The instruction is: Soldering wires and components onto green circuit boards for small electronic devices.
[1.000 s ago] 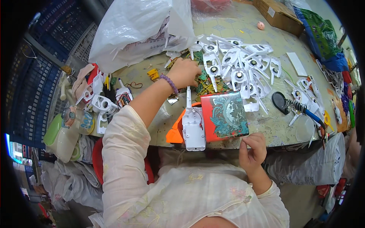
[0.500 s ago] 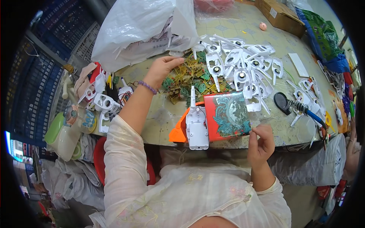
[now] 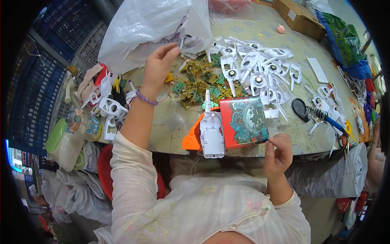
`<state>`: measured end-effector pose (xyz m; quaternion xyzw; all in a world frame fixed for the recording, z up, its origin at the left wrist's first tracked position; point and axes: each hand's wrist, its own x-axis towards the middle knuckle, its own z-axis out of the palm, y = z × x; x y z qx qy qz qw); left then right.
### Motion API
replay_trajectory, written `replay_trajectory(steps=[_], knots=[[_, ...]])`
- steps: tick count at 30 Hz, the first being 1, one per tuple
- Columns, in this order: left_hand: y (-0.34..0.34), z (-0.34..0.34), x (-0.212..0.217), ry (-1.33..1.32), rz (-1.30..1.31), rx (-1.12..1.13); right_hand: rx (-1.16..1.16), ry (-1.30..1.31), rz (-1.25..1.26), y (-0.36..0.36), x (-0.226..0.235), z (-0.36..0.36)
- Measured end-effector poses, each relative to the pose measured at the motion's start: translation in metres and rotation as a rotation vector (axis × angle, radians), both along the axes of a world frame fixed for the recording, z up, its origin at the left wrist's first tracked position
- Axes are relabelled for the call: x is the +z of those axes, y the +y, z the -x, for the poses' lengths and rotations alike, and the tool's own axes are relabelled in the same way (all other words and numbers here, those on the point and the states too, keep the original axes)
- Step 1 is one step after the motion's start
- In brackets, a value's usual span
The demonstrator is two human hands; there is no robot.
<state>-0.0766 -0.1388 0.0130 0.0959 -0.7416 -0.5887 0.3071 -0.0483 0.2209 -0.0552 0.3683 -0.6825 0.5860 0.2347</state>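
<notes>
My left hand, with a purple bead bracelet on its wrist, is raised beside the white plastic bag. Its fingers are stretched out, and nothing shows in them. Beyond its fingertips lies a heap of small green circuit boards with yellow wires. My right hand is closed in a pinch at the near right corner of a red tin with a dark patterned lid; whatever the fingertips hold is too small to see. A white plastic housing with a long narrow tip leans against the tin, next to an orange piece.
White plastic housings with round black parts are piled behind the tin. A soldering iron with a blue handle rests in its stand at the right. More white parts and a clear jug stand at the left. A cardboard box sits at the back.
My left hand has moved from the circuit board heap up and left toward the plastic bag, and its fingers have straightened. The right hand has stayed almost still.
</notes>
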Motion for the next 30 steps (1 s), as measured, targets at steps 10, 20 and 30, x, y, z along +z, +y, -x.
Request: replay_trajectory(steps=[10,20,30], knots=[[-0.003,-0.016,-0.002,-0.122,-0.294,-0.055,0.0,0.106,-0.016,-0.013,0.024,0.014],[0.036,-0.013,-0.003,-0.068,-0.125,-0.203,0.275,-0.045,-0.584,-0.141,0.112,0.087],[0.019,-0.02,-0.043,-0.185,0.04,-0.303,0.511,-0.638,-0.532,-0.171,0.09,0.132]])
